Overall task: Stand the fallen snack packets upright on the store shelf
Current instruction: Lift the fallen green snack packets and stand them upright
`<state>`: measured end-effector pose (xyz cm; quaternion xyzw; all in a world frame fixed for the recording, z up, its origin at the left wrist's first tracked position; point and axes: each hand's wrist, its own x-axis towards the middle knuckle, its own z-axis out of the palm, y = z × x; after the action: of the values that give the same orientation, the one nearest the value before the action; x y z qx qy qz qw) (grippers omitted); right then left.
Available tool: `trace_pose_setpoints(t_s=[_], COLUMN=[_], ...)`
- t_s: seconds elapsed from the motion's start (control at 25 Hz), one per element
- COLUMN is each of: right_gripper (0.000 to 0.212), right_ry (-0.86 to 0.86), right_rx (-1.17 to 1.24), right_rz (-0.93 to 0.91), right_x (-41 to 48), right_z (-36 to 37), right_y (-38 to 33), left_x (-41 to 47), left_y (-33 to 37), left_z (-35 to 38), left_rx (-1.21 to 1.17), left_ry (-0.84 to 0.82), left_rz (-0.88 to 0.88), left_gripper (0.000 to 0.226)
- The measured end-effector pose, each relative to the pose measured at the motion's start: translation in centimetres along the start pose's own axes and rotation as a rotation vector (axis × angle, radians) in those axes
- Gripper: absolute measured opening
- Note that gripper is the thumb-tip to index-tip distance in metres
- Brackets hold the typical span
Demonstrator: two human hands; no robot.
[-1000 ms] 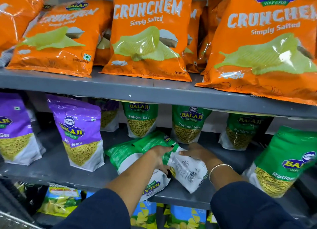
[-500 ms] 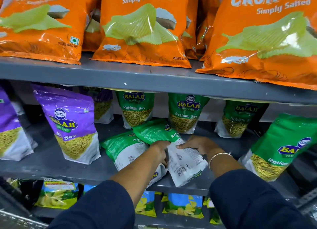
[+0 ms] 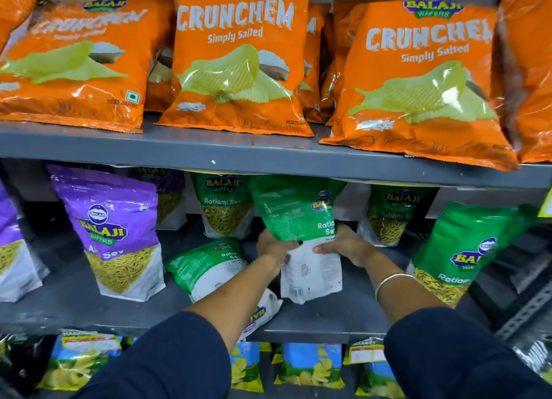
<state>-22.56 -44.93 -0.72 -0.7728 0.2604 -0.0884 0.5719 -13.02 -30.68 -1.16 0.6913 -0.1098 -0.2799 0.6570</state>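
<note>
I hold a green-and-white Ratlami Sev packet (image 3: pixel 298 219) almost upright over the middle shelf (image 3: pixel 328 318), its back towards me. My left hand (image 3: pixel 273 244) grips its left side and my right hand (image 3: pixel 348 244) its right side. A second green packet (image 3: pixel 209 267) lies flat on the shelf just left of my left forearm. Under that forearm, part of a third fallen packet (image 3: pixel 263 312) shows at the shelf's front edge.
Upright green packets stand behind (image 3: pixel 225 207) and at the right (image 3: pixel 460 255). Purple sev packets (image 3: pixel 113 234) stand at the left. Orange Crunchem bags (image 3: pixel 239 61) fill the upper shelf, whose edge (image 3: pixel 268 156) sits close above the held packet. Blue-green packets (image 3: pixel 310 365) sit below.
Both hands have lifted the green packet from lying flat on the shelf to nearly upright. The view has tilted upward and moved closer.
</note>
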Motion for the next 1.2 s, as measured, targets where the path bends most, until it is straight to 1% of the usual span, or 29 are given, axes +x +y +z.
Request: trace_pose_setpoints(t_s=[0.04,0.12,0.24,0.32,0.4,0.44,0.48,0.52,0.56,0.6,0.64,0.68,0.72,0.8,0.88,0.92,0.96,1.0,1.04,1.12,1.2], right_gripper=[0.06,0.071,0.08,0.086,0.11,0.118,0.115,0.102,0.083,0.066,0.052,0.042,0.037,0.046,0.069,0.083,0.091,0.093,0.09,0.082,0.077], right_ry=[0.04,0.133,0.273,0.341,0.371,0.371,0.372,0.376,0.361,0.33,0.29,0.247,0.191,0.082,-0.048,-0.102,-0.132,-0.13,-0.091,0.033,0.123], right_rx=[0.032,0.084,0.076,-0.011,-0.207,-0.271,-0.258,-0.191,-0.118,-0.025,0.002,0.017,-0.02,-0.136,-0.162,-0.136,-0.129,-0.129,-0.147,-0.182,-0.187], right_rz=[-0.033,-0.034,0.024,0.038,0.12,0.171,0.226,0.27,0.298,0.306,0.303,0.288,0.266,0.263,0.294,0.312,0.322,0.321,0.3,0.207,0.138], right_x=[-0.4,-0.7,-0.8,0.3,1.2,1.1,0.2,-0.5,-1.1,-1.2,-1.2,-1.4,-1.8,-2.5,-3.2,-3.6,-3.9,-4.1,-4.3,-4.4,-4.4], right_z=[-0.2,-0.4,-0.2,-0.4,-0.7,-0.8,-0.5,-0.3,-0.2,-0.4,-0.7,-1.0,-1.3,-2.3,-2.8,-2.9,-2.7,-2.4,-2.3,-2.4,-3.3], right_y=[0.4,2.0,4.4,5.9,6.3,6.0,4.8,4.0,3.3,3.3,3.4,3.3,3.2,3.4,3.4,3.3,3.2,3.0,2.9,2.9,3.6], left_x=[0.1,0.6,0.8,1.7,2.2,2.7,3.2,3.6,4.1,4.1,3.7,3.6,3.5,3.1,2.9,2.9,2.7,2.5,2.4,2.4,2.5], left_y=[0.0,-0.6,-1.4,-1.6,-1.1,-1.0,-1.1,-1.2,-1.5,-1.7,-1.8,-2.0,-2.1,-2.0,-1.9,-1.9,-1.9,-1.9,-1.8,-1.6,-1.1], left_z=[0.4,1.0,1.4,1.3,0.5,0.0,-0.4,-0.7,-0.9,-0.8,-0.4,0.1,0.6,1.6,2.3,2.6,3.0,3.4,3.7,3.9,3.4], left_rx=[0.058,0.146,0.224,0.255,0.346,0.406,0.456,0.49,0.487,0.451,0.421,0.412,0.414,0.438,0.434,0.409,0.394,0.388,0.39,0.403,0.435], left_ry=[-0.016,-0.062,-0.127,-0.215,-0.359,-0.413,-0.437,-0.426,-0.41,-0.408,-0.411,-0.384,-0.345,-0.286,-0.318,-0.364,-0.397,-0.416,-0.435,-0.492,-0.578], left_rz=[0.061,0.133,0.181,0.127,0.067,0.06,0.06,0.059,0.056,0.043,0.04,0.058,0.091,0.167,0.178,0.167,0.158,0.16,0.171,0.161,0.101], left_gripper=[0.051,0.053,0.057,0.061,0.057,0.053,0.049,0.049,0.052,0.056,0.058,0.059,0.061,0.078,0.094,0.095,0.093,0.091,0.093,0.094,0.083])
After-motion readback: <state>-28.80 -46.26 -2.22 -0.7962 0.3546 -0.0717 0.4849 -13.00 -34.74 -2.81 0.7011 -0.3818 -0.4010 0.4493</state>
